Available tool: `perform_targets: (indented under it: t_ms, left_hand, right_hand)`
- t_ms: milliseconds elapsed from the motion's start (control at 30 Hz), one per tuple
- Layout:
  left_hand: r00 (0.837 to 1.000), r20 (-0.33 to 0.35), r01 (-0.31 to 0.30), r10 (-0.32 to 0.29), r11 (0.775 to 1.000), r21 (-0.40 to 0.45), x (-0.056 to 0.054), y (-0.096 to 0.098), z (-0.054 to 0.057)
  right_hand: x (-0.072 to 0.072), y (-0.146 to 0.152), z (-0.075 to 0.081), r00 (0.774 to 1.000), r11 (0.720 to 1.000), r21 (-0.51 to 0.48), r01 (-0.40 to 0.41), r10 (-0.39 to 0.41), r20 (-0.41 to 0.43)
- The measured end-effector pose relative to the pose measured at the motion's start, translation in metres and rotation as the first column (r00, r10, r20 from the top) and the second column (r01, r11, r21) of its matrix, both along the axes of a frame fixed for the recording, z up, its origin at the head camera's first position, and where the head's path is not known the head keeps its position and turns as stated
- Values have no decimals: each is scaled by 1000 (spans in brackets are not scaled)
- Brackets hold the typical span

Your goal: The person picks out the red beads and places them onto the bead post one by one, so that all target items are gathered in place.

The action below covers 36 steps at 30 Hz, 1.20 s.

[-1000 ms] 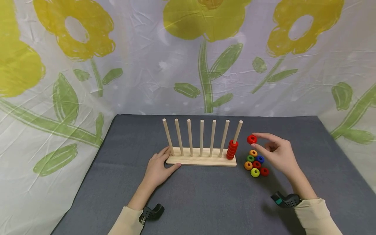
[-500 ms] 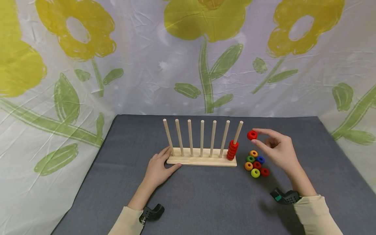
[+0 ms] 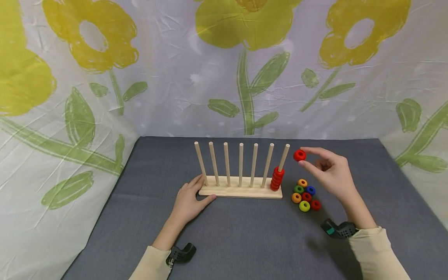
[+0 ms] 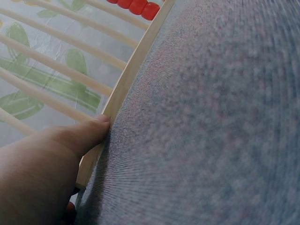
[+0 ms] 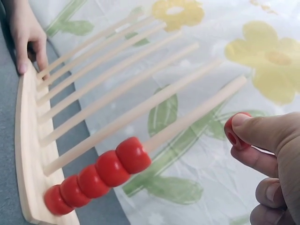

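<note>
A wooden peg rack [image 3: 241, 192] with a row of several upright pegs stands mid-table. Several red beads [image 3: 277, 179] are stacked on its rightmost peg, also seen in the right wrist view. My left hand [image 3: 188, 200] holds the rack's left end, its thumb on the front edge [image 4: 123, 86] and its fingers around the far side. Between thumb and forefinger, my right hand [image 3: 330, 171] pinches a red bead [image 3: 299, 155] just right of the rightmost peg's top, apart from it. In the right wrist view, that bead [image 5: 231, 134] is partly covered by the thumb.
Loose beads lie in a cluster right of the rack: an orange one [image 3: 296, 198], a green one [image 3: 298, 189], a blue one [image 3: 310, 190], a yellow-green one [image 3: 304, 206] and others. A dark cloth [image 3: 238, 241] covers the table; a flower-printed curtain [image 3: 168, 77] hangs behind.
My right hand has risen slightly with the red bead, bringing it up from lower down towards the height of the peg tops. My left hand has stayed on the rack.
</note>
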<state>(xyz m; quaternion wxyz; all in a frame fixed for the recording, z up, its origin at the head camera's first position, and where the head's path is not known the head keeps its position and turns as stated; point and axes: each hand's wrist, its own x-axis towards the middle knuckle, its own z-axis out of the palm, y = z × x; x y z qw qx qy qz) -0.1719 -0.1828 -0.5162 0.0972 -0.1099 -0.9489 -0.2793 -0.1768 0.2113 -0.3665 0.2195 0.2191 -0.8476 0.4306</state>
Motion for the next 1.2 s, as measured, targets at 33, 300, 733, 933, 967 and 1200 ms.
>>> perform_targets:
  t_ms: [33,300,733,933,967,1200]
  left_hand:
    - [1000,-1,0,0,1000,-1,0,0,0]
    - [1000,3,2,-2,1000,2,0,-1,-1]
    - [1000,5,3,-3,1000,9,-1,0,0]
    - [1000,4,0,0,1000,-1,-1,0,-1]
    - [1000,5,0,0,1000,-2,-1,0,-1]
    - [1000,13,2,-2,1000,-6,0,0,0]
  right_hand:
    - [-1,-1,1,1000,1000,-1,1,-1,-4]
    - [-5,-5,9,1000,999,-38,-18,18,-9]
    - [-5,-11,21,1000,991,-130,-28,29,9]
    - [-7,-15,26,998,986,-155,-59,59,-4]
    - [-7,-16,27,998,985,-160,-69,68,-9]
    - [-15,-17,20,995,984,-150,-100,96,-36]
